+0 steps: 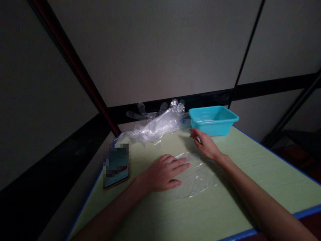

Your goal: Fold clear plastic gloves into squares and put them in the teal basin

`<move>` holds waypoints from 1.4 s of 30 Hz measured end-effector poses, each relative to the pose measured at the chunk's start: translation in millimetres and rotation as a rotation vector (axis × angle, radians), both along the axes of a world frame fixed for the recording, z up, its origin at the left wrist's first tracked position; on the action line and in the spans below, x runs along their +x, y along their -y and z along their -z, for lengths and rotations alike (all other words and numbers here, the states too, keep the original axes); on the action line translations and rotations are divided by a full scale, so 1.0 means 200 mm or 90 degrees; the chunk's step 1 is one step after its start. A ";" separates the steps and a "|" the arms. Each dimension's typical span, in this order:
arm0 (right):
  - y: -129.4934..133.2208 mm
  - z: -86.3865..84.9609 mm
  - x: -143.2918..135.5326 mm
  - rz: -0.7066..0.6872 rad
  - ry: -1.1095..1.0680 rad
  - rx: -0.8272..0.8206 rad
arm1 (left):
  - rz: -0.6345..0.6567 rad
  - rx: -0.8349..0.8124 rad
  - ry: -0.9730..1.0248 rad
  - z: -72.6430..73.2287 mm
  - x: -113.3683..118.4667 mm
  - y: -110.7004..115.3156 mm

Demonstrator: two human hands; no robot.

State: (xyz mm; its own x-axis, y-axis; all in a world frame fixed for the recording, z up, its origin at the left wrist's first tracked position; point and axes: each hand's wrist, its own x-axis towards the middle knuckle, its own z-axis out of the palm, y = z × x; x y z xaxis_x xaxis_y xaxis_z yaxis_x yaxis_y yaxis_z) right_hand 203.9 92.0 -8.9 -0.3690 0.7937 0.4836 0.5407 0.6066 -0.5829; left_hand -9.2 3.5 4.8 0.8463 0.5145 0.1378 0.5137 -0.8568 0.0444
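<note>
A clear plastic glove or sheet [200, 177] lies on the pale green table. My left hand [167, 172] rests palm down over its left part, fingers spread and pointing right. Above the plastic's far edge is my right hand [204, 142], its fingers apart and slightly bent, with nothing visible in them. It is just in front of a turquoise basin [210, 129]. At the table's far side lies a heap of crumpled clear plastic gloves [157, 127], some fingers sticking up against the wall.
A phone [117, 170], its screen partly pixelated, stands tilted at the table's left edge. The green table [263, 177] has a blue rim. Grey panels [160, 50] with dark strips rise behind it and on the left.
</note>
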 end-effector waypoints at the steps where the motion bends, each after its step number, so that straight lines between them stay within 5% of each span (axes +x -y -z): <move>1: 0.00 -0.01 0.00 -0.003 -0.021 -0.019 | -0.011 0.008 0.008 0.00 0.00 0.00; 7: 0.05 -0.05 -0.05 -0.113 -0.047 -0.174 | -0.164 0.035 0.054 0.04 -0.04 0.04; 13: 0.10 -0.04 -0.09 -0.263 -0.016 -0.311 | -0.232 0.039 0.106 0.09 -0.08 0.07; 17: 0.12 -0.03 -0.12 -0.192 0.020 -0.194 | -0.294 0.033 0.145 0.10 -0.09 0.08; 22: 0.21 0.01 -0.17 -0.203 0.263 0.014 | -0.409 -0.017 0.114 0.09 -0.07 0.10; 26: 0.25 0.07 -0.19 -0.199 0.401 0.035 | -0.423 -0.043 0.052 0.10 -0.07 0.12; 33: 0.23 0.12 -0.17 -0.174 0.439 0.049 | -0.429 -0.051 -0.008 0.13 -0.08 0.11; 42: 0.04 0.04 0.05 -0.044 0.352 0.021 | -0.431 -0.030 0.024 0.16 -0.10 0.09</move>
